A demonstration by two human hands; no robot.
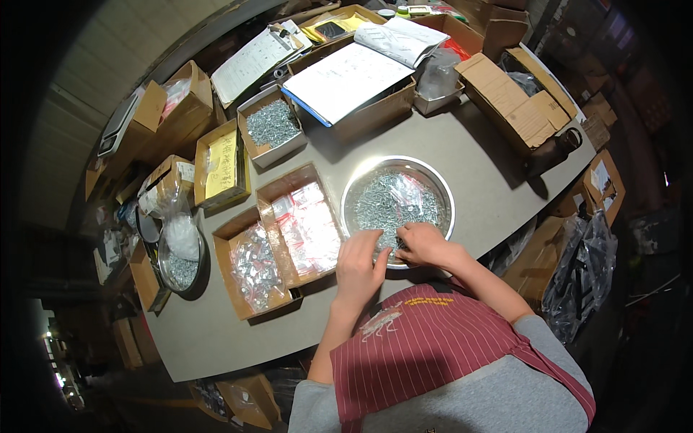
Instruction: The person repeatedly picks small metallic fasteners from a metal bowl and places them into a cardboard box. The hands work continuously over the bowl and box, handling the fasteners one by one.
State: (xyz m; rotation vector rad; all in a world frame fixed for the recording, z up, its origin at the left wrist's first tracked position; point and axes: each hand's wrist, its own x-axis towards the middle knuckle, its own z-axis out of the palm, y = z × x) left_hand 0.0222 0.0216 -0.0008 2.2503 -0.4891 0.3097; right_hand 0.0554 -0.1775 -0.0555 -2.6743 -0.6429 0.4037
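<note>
In front of me stands a round steel bowl (452,209) filled with small silver screws (377,200). A clear plastic bag with a red edge (410,189) lies on top of the screws. My left hand (360,263) rests at the bowl's near left rim, fingers reaching over it and thumb held apart, with nothing seen in it. Inside the near rim, my right hand (424,244) has its fingers bent down and drawn together among the screws. Whatever its fingertips hold is hidden.
Left of the bowl, one cardboard box (310,172) holds flat clear packets and another (238,307) holds packets of metal parts. A box of screws (273,124) and an open paper booklet (348,81) lie beyond. A second bowl (201,270) stands far left, a dark bottle (554,153) far right.
</note>
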